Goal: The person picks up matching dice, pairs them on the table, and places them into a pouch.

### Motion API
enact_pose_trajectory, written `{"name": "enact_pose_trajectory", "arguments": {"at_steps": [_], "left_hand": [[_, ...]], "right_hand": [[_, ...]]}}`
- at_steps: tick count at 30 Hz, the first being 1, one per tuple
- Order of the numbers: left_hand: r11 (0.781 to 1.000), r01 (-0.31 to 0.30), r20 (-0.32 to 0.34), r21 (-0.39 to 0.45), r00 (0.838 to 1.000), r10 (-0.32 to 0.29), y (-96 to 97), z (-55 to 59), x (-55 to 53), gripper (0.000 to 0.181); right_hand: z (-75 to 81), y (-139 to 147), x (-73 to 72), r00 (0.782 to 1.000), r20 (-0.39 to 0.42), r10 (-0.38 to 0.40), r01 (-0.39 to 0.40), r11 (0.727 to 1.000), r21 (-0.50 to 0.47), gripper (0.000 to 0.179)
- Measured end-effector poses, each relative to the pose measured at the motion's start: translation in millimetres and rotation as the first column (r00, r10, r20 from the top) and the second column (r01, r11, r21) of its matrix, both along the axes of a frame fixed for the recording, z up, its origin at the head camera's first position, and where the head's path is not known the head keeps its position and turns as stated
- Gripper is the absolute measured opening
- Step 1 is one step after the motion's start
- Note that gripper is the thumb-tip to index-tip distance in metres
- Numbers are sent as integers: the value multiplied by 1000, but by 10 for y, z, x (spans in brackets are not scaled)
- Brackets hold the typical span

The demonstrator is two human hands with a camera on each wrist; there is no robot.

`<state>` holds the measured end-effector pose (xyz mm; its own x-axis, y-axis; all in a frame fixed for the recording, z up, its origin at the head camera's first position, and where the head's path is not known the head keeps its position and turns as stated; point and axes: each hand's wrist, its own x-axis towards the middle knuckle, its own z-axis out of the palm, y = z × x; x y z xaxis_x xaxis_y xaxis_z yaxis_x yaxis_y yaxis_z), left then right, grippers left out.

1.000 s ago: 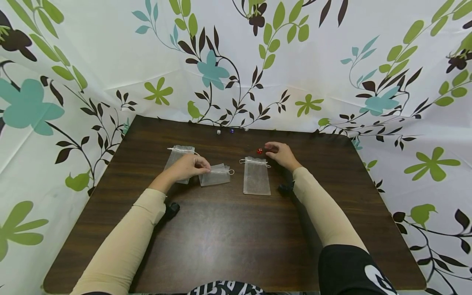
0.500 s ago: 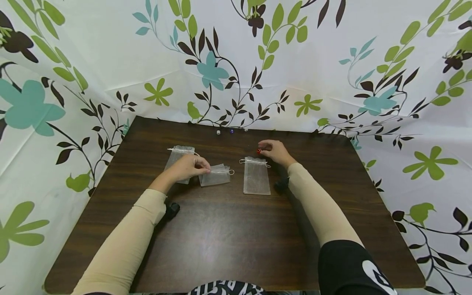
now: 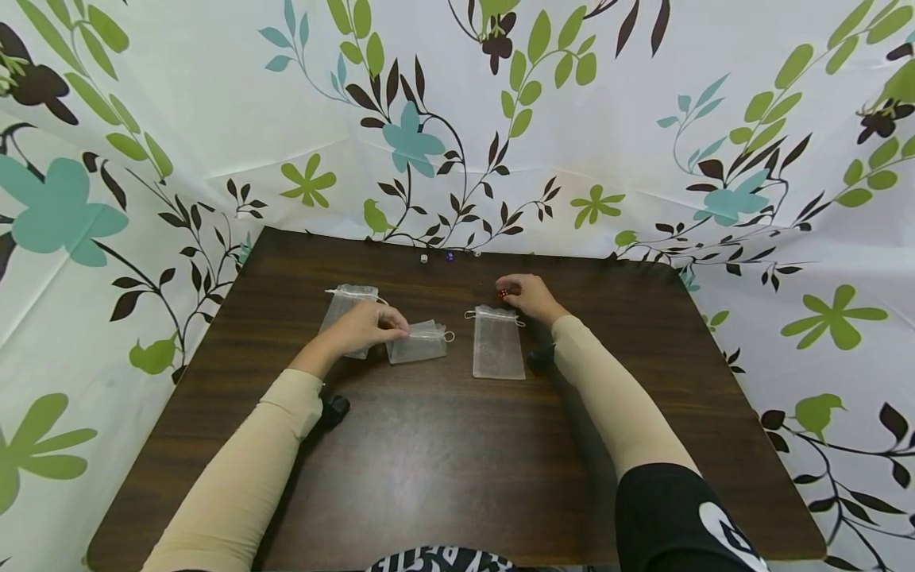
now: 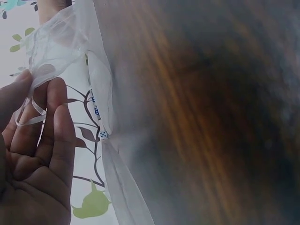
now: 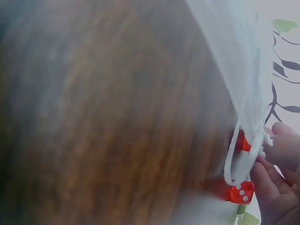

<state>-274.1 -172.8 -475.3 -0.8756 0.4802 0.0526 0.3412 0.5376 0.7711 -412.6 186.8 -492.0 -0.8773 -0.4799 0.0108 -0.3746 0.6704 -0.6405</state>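
head, left hand point(image 3: 366, 324) pinching bag point(image 3: 422, 347); right point(image 3: 534, 297) at die point(image 3: 503, 294)

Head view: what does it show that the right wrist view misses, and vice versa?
Only head: the left hand pinching a pouch, plus a white die and a blue die.

Only right wrist: three countable spots on a red die, and a second red patch behind a drawstring.

Both: the right hand, that red die, the dark table and the leafy cloth.
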Motion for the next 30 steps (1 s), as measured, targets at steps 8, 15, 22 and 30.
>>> {"name": "enact_pose_trajectory", "arguments": {"at_steps": [8,15,22,30], "left_hand": [[1000,6,15,13,1000,-6,4,1,6,10],[1000,2,17,13,1000,-2,-3,-1,7,10],[1000,-2,10,11,1000,2,-5,-18,-4,10],[1000,-9,4,-5,1000,9,25,-4,9,10]], "right_hand": [[-29,-4,-21,998,-51,27,-25,999,46,28],[-8,-6,-12,997,-76,14,-11,999,43,27],[46,52,-31,997,-76,-35,36,999,7,27],[102,194,-12,992,-83,-98,95,995,-41,29]]}}
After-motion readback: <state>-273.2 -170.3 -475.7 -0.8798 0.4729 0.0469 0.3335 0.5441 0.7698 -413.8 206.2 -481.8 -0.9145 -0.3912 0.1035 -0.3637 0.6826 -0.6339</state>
